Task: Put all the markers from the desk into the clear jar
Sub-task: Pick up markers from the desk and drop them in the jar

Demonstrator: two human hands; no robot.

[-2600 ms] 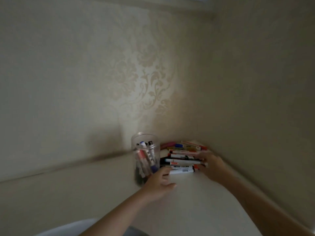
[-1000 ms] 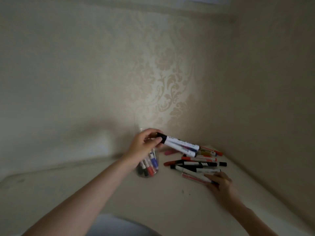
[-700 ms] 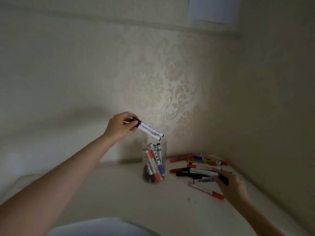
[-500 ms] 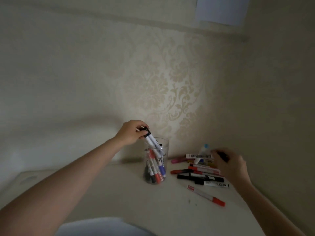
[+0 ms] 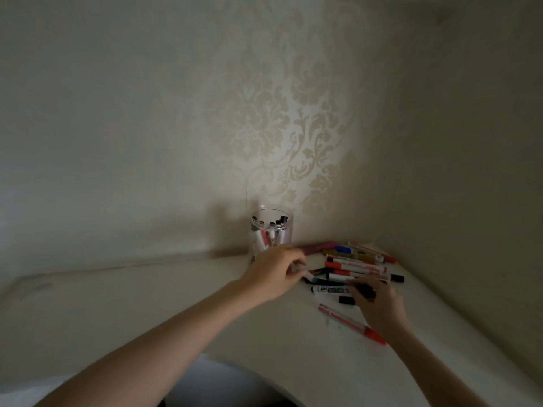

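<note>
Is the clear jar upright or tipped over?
Upright: the clear jar stands on the desk, open mouth up, markers inside.

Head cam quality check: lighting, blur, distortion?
Head view: dim, with one brighter patch on the patterned wallpaper; the clear jar casts a shadow leftward; the left hand fingertips are motion-blurred; the desk edge bows from the wide-angle lens.

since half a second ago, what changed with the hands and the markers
The left hand let its markers drop into the clear jar and came down to the pile of markers on the desk. The right hand came back down and grips a black marker. The jar and the red pen stayed put.
</note>
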